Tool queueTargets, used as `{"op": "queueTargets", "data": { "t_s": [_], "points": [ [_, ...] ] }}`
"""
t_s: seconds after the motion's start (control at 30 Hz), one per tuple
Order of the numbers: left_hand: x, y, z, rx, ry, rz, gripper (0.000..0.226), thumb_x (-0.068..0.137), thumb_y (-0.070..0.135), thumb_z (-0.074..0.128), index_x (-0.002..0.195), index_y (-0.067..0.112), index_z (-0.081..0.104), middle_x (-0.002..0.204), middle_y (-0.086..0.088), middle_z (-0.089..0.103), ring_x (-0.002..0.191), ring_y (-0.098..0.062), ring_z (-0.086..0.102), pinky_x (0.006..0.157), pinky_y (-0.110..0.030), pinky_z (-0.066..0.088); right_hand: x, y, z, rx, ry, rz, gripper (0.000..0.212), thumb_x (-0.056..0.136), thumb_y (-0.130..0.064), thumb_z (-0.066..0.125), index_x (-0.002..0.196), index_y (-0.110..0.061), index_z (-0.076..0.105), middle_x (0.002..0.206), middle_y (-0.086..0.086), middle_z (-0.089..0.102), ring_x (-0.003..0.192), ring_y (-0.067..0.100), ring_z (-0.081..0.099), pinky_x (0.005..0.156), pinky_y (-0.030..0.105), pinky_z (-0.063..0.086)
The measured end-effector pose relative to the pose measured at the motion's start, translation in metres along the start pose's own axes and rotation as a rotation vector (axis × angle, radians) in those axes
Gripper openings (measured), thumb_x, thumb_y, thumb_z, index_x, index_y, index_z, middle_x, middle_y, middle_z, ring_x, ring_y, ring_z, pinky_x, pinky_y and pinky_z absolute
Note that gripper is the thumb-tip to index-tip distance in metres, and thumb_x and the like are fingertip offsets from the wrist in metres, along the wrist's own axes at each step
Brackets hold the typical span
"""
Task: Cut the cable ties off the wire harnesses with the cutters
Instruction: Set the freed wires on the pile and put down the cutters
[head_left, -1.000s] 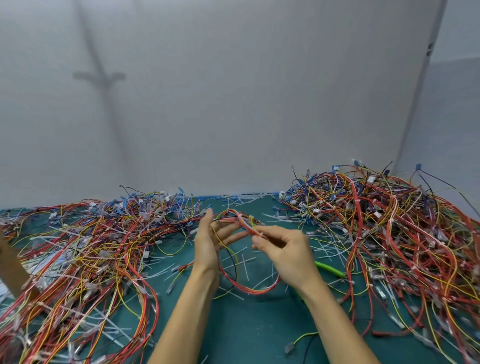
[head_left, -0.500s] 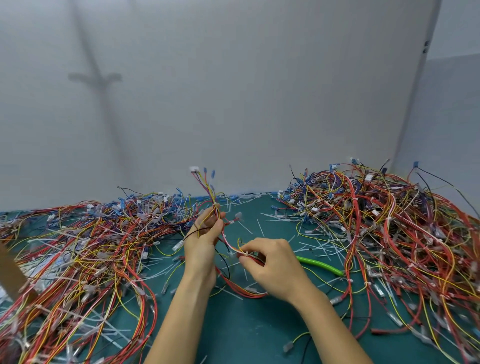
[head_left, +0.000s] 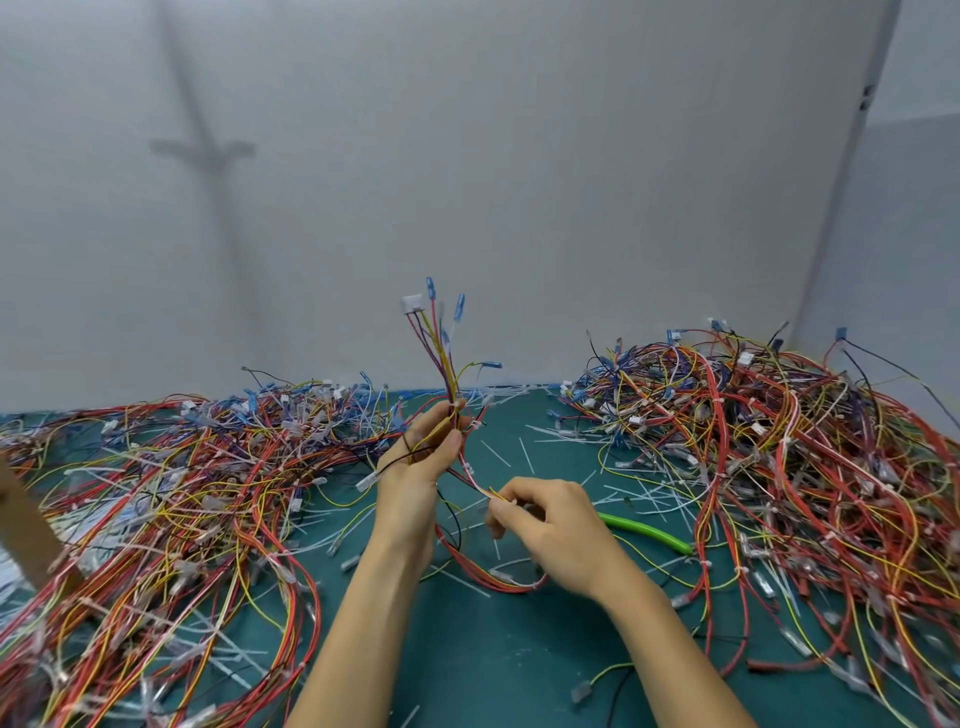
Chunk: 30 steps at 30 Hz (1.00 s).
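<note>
Teal matting covers the surface (head_left: 519, 660), with the left heap (head_left: 182, 493) of wire harnesses and the right heap (head_left: 779, 457) on either side. Between them one harness (head_left: 441, 358) is lifted clear: the left hand (head_left: 415, 467) grips its bundle upright, and the right hand (head_left: 550, 525) pinches the strands lower down. The step looks like hunting for a tie. Next, the green-handled cutters (head_left: 644, 532), seemingly lying just behind the right hand, must be picked up. Snipped cable ties (head_left: 524, 452) litter the middle.
</note>
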<state>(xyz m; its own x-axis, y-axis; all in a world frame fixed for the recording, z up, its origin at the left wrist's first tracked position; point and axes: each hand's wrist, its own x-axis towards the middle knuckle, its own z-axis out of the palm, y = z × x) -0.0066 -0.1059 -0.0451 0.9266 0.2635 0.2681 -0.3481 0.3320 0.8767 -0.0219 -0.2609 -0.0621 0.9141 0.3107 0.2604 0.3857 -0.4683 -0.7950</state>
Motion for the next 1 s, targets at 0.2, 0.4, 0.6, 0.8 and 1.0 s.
{"op": "queueTargets", "data": {
  "t_s": [0.2,0.4,0.6,0.8,1.0],
  "points": [
    [-0.002,0.002,0.006,0.017,-0.043,0.03,0.028,0.088,-0.004,0.06,0.104,0.017,0.068,0.09,0.005,0.076,0.089,-0.005,0.07,0.078,-0.013,0.052,0.001,-0.001,-0.002,0.063,-0.061,0.059,0.028,0.094,-0.027,0.058,0.068,-0.023,0.066,0.056,-0.003,0.056,0.053,0.008,0.047,0.057,0.027,0.038],
    [-0.004,0.0,0.01,-0.146,0.015,-0.009,0.033,0.073,0.022,0.07,0.104,0.01,0.069,0.087,0.0,0.073,0.08,-0.007,0.067,0.069,-0.017,0.051,0.002,0.002,-0.001,0.029,-0.075,0.103,0.029,0.097,-0.032,0.055,0.071,-0.023,0.064,0.055,-0.008,0.044,0.055,0.011,0.038,0.059,0.032,0.031],
    [-0.001,0.005,0.008,-0.291,0.033,-0.065,0.025,0.076,0.015,0.066,0.101,0.01,0.067,0.084,0.0,0.073,0.065,-0.005,0.063,0.061,-0.015,0.052,0.0,-0.007,-0.01,0.56,-0.182,0.132,0.033,0.102,-0.019,0.047,0.075,-0.01,0.063,0.052,-0.008,0.03,0.046,0.008,0.023,0.046,0.02,0.021],
    [-0.001,-0.002,0.004,0.094,0.09,-0.195,0.013,0.084,0.027,0.071,0.095,0.019,0.074,0.079,0.011,0.067,0.066,-0.004,0.05,0.07,-0.025,0.041,0.002,-0.01,-0.015,0.995,-0.057,0.065,0.029,0.093,-0.031,0.051,0.081,-0.01,0.069,0.056,-0.003,0.037,0.041,0.007,0.029,0.043,0.02,0.034],
    [-0.004,-0.005,0.001,0.514,-0.198,-0.247,0.03,0.088,0.043,0.064,0.092,0.015,0.072,0.072,0.008,0.061,0.056,-0.004,0.049,0.062,-0.019,0.041,0.007,-0.007,-0.013,1.042,0.231,0.098,0.031,0.091,-0.03,0.053,0.091,-0.002,0.065,0.057,-0.001,0.044,0.041,0.008,0.033,0.042,0.02,0.036]
  ]
}}
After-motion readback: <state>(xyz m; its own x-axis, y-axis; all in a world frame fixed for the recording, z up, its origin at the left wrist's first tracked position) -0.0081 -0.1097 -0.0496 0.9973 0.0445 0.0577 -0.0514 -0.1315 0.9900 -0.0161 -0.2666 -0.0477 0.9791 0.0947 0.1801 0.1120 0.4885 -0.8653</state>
